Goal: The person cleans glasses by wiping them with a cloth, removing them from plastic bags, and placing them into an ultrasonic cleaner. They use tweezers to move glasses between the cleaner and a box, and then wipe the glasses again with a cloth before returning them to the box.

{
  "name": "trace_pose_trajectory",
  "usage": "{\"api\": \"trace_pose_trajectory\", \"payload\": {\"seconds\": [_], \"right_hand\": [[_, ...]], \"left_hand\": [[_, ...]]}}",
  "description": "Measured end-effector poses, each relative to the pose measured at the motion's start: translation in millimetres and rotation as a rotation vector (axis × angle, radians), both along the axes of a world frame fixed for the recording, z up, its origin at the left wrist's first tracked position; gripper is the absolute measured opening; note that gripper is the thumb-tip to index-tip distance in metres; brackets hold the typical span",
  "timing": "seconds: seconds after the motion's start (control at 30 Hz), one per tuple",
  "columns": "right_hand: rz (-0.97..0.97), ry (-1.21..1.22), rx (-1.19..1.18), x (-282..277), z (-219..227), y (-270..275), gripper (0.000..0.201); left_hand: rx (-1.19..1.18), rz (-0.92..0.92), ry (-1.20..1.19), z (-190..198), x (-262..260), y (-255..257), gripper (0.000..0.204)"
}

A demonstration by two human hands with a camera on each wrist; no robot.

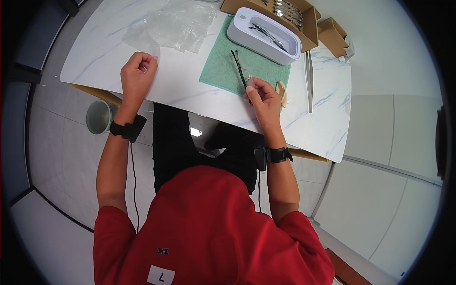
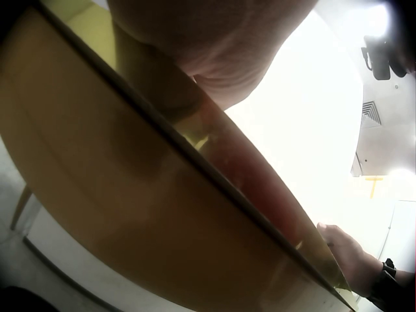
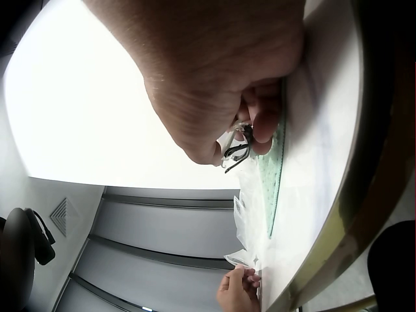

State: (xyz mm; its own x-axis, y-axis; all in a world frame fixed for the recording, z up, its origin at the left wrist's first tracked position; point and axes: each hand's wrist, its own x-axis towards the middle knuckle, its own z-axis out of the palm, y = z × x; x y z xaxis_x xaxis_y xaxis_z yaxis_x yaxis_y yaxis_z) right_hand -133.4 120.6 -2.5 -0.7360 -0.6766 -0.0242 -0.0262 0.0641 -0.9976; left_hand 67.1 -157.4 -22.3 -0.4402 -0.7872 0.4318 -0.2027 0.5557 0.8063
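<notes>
In the head view my right hand (image 1: 265,102) pinches a pair of glasses (image 1: 240,69) by the lens end, over the front part of a green towel (image 1: 221,71). Their dark temple points away from me. The right wrist view shows the thin dark frame (image 3: 237,151) between thumb and fingers. My left hand (image 1: 137,76) is at the table's left front, fingers curled, with thumb and forefinger pinching the edge of a clear plastic bag (image 1: 142,40). A white oblong cleaner basin (image 1: 237,32) stands on the towel's back part, with glasses (image 1: 270,37) lying inside.
Behind the basin is a cardboard box (image 1: 311,28) with several glasses in rows; a smaller carton (image 1: 332,38) stands beside it. A cream-coloured folded piece (image 1: 281,92) and a long metal strip (image 1: 309,80) lie right. More clear plastic (image 1: 183,23) lies back left. A bucket (image 1: 99,116) stands below.
</notes>
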Motion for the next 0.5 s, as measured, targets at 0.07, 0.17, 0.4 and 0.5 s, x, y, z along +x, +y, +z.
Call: {"api": "trace_pose_trajectory", "payload": {"seconds": [0.07, 0.17, 0.4, 0.5], "right_hand": [[0.003, 0.002, -0.002, -0.5, -1.1, 0.4, 0.036], [-0.001, 0.000, -0.001, 0.5, 0.0, 0.3, 0.036], [0.011, 0.029, 0.006, -0.7, -2.7, 0.8, 0.034], [0.030, 0.064, 0.022, -3.2, -6.2, 2.8, 0.032]], "left_hand": [[-0.005, -0.002, 0.004, -0.4, 0.0, -0.2, 0.013], [-0.002, -0.007, 0.014, -1.8, 0.1, -0.7, 0.014], [0.000, -0.004, 0.017, -1.2, 0.2, 0.3, 0.014], [-0.001, -0.007, 0.015, -0.5, 0.7, 0.8, 0.014]]}}
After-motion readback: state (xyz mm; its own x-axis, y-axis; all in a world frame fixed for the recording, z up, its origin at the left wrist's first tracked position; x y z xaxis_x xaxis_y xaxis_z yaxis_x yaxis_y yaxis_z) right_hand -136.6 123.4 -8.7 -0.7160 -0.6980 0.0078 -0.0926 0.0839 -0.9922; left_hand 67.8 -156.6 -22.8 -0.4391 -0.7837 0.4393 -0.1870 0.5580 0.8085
